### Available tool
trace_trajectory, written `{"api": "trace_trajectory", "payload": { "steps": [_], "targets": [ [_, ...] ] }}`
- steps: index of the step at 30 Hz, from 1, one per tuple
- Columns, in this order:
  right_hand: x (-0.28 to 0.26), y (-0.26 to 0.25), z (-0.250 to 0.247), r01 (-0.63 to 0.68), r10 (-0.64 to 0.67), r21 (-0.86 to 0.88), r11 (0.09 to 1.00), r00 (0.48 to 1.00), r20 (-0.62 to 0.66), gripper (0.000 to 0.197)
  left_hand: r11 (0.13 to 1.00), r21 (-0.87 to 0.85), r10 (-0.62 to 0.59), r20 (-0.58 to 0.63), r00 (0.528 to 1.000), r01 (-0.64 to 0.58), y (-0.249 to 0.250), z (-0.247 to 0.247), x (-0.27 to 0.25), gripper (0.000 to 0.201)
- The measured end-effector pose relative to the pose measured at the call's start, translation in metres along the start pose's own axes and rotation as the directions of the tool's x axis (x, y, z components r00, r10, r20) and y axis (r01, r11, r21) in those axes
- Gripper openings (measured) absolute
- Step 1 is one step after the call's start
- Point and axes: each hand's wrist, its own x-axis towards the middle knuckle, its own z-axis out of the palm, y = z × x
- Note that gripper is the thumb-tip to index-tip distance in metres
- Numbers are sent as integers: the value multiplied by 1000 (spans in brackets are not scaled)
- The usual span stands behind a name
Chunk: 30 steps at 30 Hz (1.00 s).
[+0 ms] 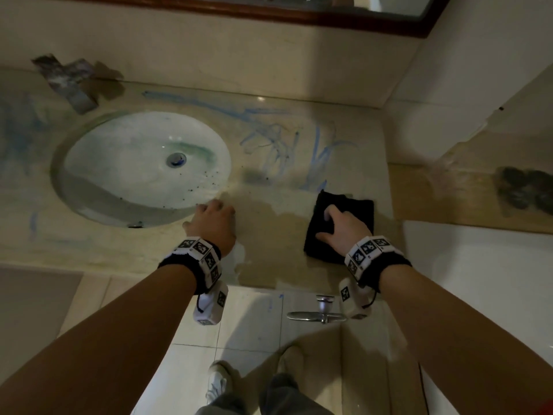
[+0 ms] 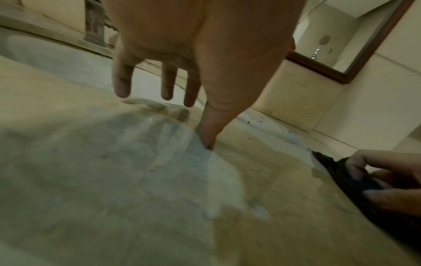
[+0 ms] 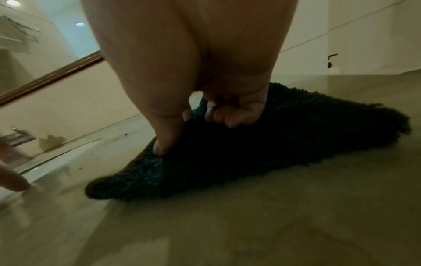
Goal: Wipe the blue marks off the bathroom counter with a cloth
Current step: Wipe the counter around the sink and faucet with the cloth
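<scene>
Right hand (image 1: 344, 232) presses the dark cloth (image 1: 356, 214) flat on the counter (image 1: 269, 265), near-right part; fingers curl into the pile and thumb digs at its left edge, so the grip is closed on the cloth. Left hand (image 1: 214, 224) rests by the sink (image 1: 143, 163) rim, fingers straight and spread, holding nothing. Blue marks (image 1: 287, 145): main scribble lies directly beyond the cloth, far and slightly left of the right hand, with strokes running mostly near-to-far. A long streak runs left-right behind the sink. Fainter blue shows at far left and near left of the sink. Key relation: marks start just past the cloth's far edge, so the right hand is clearly the nearer one. Likely next move is a push away from the body. Near area looks wet, no blue there.
</scene>
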Motion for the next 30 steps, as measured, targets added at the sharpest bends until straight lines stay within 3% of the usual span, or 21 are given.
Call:
{"api": "trace_trajectory", "payload": {
  "steps": [4,13,17,25,30],
  "targets": [
    [8,-30,5,68,-67,-39,997,998,7,31,995,-30,-97,31,995,98,-12,-6,4,64],
    [50,-121,18,149,-149,-44,988,989,7,19,998,0,-60,22,998,60,-23,-7,12,65],
    [77,-161,19,174,-171,-69,982,985,36,20,1000,13,-9,26,1000,9,-39,-12,19,52],
    [108,-237,27,269,-261,-105,957,962,81,18,944,-327,-12,80,997,37,-72,-20,29,28],
    [105,-232,28,261,-249,-95,961,960,125,37,936,-352,-9,66,998,32,-69,-19,29,27]
  ]
}}
